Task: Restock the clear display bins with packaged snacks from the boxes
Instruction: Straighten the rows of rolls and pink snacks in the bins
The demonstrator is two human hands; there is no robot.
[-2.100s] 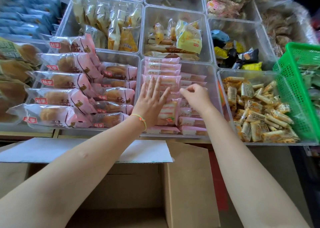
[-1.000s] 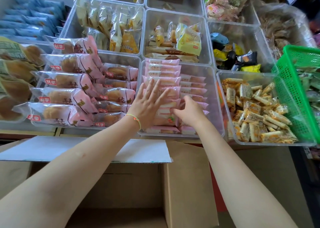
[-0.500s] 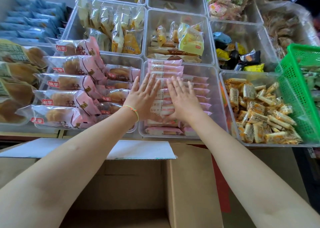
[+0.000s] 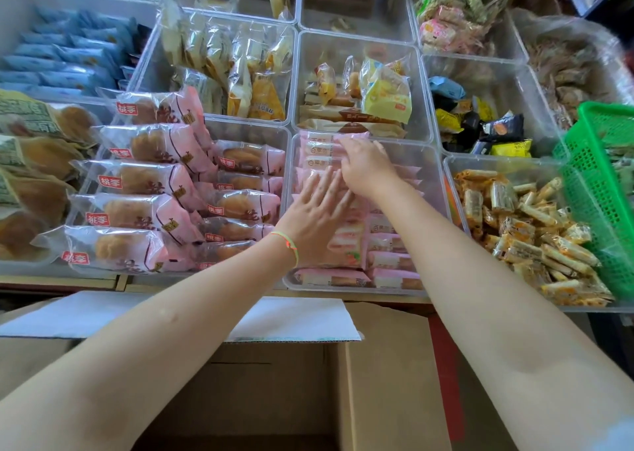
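Both hands flat on pink packets point(image 4: 380, 225) in near-centre clear bin point(image 4: 434, 176): left hand point(image 4: 317, 210) fingers spread, right hand point(image 4: 365, 165) farther in, fingers extended.

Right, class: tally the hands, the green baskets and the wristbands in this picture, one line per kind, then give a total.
Hands: 2 (left hand, right hand)
Green basket: 1
Wristband: 1
Total: 4
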